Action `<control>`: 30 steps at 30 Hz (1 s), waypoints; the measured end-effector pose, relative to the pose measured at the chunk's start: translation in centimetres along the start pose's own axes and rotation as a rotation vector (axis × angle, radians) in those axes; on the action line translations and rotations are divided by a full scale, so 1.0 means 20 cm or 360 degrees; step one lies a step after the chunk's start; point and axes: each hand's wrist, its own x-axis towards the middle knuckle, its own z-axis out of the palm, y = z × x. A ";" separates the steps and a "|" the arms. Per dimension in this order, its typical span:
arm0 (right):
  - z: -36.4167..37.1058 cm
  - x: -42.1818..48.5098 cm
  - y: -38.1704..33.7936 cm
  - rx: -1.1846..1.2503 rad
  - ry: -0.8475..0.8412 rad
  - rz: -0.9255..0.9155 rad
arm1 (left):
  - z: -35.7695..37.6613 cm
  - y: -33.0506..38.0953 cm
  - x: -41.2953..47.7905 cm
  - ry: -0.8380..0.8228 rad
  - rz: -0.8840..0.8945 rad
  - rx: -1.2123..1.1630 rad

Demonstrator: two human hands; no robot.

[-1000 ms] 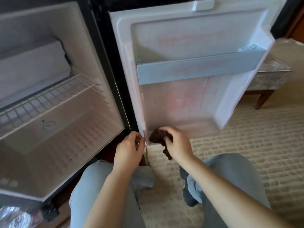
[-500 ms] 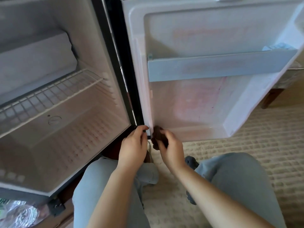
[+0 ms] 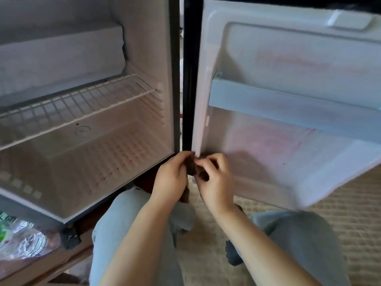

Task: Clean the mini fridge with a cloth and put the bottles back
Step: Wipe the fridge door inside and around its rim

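The mini fridge stands open with a bare white interior (image 3: pixel 99 162) and a wire shelf (image 3: pixel 82 102). Its door (image 3: pixel 278 145) swings out to the right, with a pale blue rail (image 3: pixel 288 108) across the inner panel. At the door's lower hinge-side corner both hands meet around a small dark brown cloth (image 3: pixel 194 171). My left hand (image 3: pixel 172 178) has its fingers curled on the cloth's left side. Pinching the cloth from the right is my right hand (image 3: pixel 216 182). Most of the cloth is hidden between the fingers. Clear plastic bottles (image 3: pixel 18 238) lie at the bottom left.
My knees in light jeans sit below the hands on a beige woven carpet (image 3: pixel 350 213). A wooden cabinet ledge (image 3: pixel 51 265) runs under the fridge at the lower left. The black door gasket and hinge gap (image 3: pixel 188 79) rise between fridge body and door.
The view has shifted right and closer to the door. My right hand slid the cloth left along the door's bottom edge to the hinge corner, where my left hand now joins it.
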 end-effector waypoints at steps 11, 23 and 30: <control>-0.15 0.20 -0.15 -0.0126 0.0344 -0.0271 | -0.01 -0.02 0.01 -0.0010 0.0013 -0.0096; 0.09 -0.10 0.11 -0.0164 -0.0235 -0.0066 | -0.03 -0.02 0.02 0.0077 -0.0177 0.0118; -0.01 -0.12 0.12 -0.0182 -0.0277 0.0162 | -0.03 -0.05 -0.03 -0.0300 -0.0113 0.0173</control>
